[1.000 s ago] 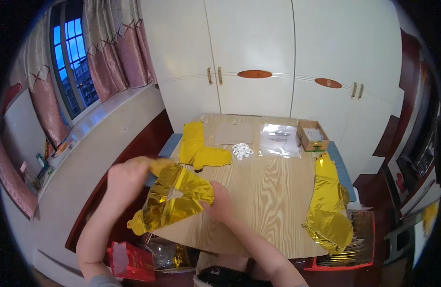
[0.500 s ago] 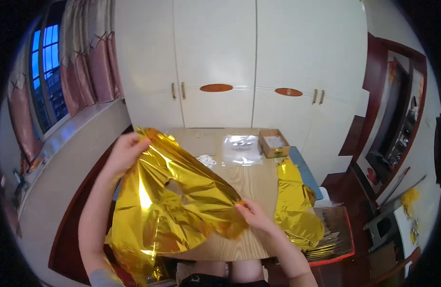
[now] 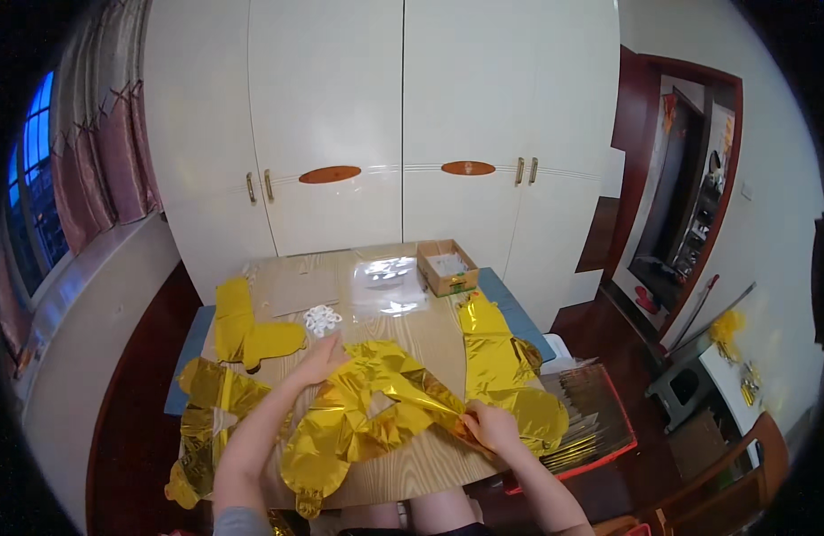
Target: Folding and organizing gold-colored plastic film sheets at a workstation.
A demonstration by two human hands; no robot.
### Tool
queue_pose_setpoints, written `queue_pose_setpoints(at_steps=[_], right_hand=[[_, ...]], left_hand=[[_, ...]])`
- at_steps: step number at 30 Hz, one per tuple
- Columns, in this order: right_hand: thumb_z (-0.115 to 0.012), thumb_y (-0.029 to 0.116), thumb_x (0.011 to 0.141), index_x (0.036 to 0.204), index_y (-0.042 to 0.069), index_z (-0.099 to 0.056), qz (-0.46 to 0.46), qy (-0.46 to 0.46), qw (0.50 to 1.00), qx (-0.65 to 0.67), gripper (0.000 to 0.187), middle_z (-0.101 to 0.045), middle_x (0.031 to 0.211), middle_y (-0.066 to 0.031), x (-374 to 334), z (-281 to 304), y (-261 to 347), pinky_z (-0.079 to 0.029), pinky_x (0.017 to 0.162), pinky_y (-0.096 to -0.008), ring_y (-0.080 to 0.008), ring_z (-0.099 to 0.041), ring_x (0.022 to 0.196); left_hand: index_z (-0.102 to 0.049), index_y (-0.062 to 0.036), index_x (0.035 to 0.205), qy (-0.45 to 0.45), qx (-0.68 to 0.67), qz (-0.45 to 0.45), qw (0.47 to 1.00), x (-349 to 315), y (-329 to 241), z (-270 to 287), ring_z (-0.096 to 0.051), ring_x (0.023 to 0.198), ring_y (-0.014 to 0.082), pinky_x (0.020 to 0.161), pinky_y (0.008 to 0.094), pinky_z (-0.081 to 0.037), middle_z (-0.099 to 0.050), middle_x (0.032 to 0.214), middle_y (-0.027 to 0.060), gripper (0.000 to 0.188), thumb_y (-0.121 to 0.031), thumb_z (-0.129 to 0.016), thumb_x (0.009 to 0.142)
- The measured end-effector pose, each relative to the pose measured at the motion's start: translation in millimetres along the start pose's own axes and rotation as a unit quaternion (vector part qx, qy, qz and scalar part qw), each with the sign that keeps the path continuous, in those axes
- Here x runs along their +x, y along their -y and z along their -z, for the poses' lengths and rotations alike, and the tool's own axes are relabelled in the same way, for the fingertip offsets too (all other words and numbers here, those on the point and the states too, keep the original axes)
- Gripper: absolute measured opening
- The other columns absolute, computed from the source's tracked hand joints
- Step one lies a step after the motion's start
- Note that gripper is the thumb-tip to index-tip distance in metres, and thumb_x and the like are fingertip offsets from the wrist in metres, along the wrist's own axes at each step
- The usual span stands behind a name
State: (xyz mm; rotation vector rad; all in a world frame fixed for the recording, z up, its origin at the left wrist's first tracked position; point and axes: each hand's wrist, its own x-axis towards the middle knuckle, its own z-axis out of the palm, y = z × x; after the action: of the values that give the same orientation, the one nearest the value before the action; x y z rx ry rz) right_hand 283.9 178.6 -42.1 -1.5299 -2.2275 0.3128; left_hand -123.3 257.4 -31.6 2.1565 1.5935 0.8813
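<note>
A flat, crinkled gold foil balloon (image 3: 358, 420) with a hole in its middle lies spread over the near part of the wooden table (image 3: 421, 473). My left hand (image 3: 324, 362) holds its upper left edge, fingers partly hidden by the wrist. My right hand (image 3: 492, 427) pinches its right end, where the foil gathers into folds. One lobe with a small tab hangs at the table's near edge. Just beyond my left hand sits a small pile of white pieces (image 3: 323, 320), too small to make out singly.
More flat gold foil lies at the left, one piece (image 3: 251, 330) on the table and another (image 3: 202, 420) over its edge. Gold foil (image 3: 501, 357) also covers the right side. A cardboard box (image 3: 448, 268) and clear plastic sheets (image 3: 387, 288) stand near the wardrobe (image 3: 340, 89). A red-edged carton (image 3: 600, 411) is beside the table.
The foil balloon has come down from a raised, stretched position onto the table, and both hands with it. The view has turned right, and more gold foil shows at the left.
</note>
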Motion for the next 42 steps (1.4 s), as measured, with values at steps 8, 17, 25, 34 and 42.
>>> queue_pose_setpoints(at_steps=[8,17,25,34,42], right_hand=[[-0.061,0.04,0.087,0.104,0.011,-0.065,-0.025,0.052,0.998,-0.035,0.033,-0.069,0.093,-0.0157,0.5,4.2,8.4,-0.052,0.074,-0.0459,-0.0348,-0.066,0.087],[-0.06,0.049,0.087,0.13,0.012,-0.057,0.123,-0.06,0.986,-0.093,0.057,-0.053,0.137,-0.0112,48.2,-8.4,-80.8,-0.031,0.108,-0.0536,-0.0319,-0.043,0.131],[-0.05,0.044,0.095,0.129,0.016,-0.059,0.061,0.01,0.997,-0.052,0.045,-0.052,0.14,-0.0044,58.2,-23.9,-92.2,-0.026,0.112,-0.0533,-0.0287,-0.042,0.134],[-0.061,0.039,0.09,0.121,0.015,-0.064,0.085,-0.007,0.996,-0.004,0.04,-0.058,0.133,-0.004,55.3,-9.1,-90.9,-0.027,0.111,-0.0545,-0.0302,-0.045,0.131],[-0.062,0.034,0.09,0.114,0.016,-0.069,0.166,0.034,0.985,0.009,0.031,-0.062,0.128,-0.0029,41.5,-10.7,-93.6,-0.033,0.108,-0.0521,-0.0271,-0.05,0.127]], left_hand=[[-0.03,-0.0142,0.149,0.196,0.252,-0.05,0.946,-89.2,-65.1,-39.0,-0.014,0.143,0.0473,0.111,0.0648,-0.012,-0.026,0.153,0.0228,0.084,-0.069,-0.046,0.087],[-0.025,-0.0208,0.152,0.207,0.247,0.011,0.947,-130.8,-68.9,-53.0,-0.01,0.144,0.0462,0.11,0.0676,-0.008,-0.016,0.158,0.0188,0.088,-0.075,-0.042,0.084],[-0.027,-0.0176,0.151,0.222,0.191,0.051,0.955,-135.5,-83.7,-45.7,-0.005,0.144,0.0486,0.11,0.0684,-0.004,-0.012,0.157,0.0221,0.086,-0.072,-0.044,0.086],[-0.061,-0.0053,0.117,0.089,0.074,-0.136,0.984,-54.5,-124.1,-76.5,-0.049,0.123,0.0343,0.104,0.0493,-0.034,-0.057,0.128,0.0148,0.046,-0.038,-0.065,0.086],[-0.061,-0.0043,0.117,0.118,0.084,-0.218,0.965,5.0,-164.3,-138.4,-0.053,0.12,0.028,0.102,0.0411,-0.039,-0.06,0.124,0.0116,0.038,-0.028,-0.063,0.088]])
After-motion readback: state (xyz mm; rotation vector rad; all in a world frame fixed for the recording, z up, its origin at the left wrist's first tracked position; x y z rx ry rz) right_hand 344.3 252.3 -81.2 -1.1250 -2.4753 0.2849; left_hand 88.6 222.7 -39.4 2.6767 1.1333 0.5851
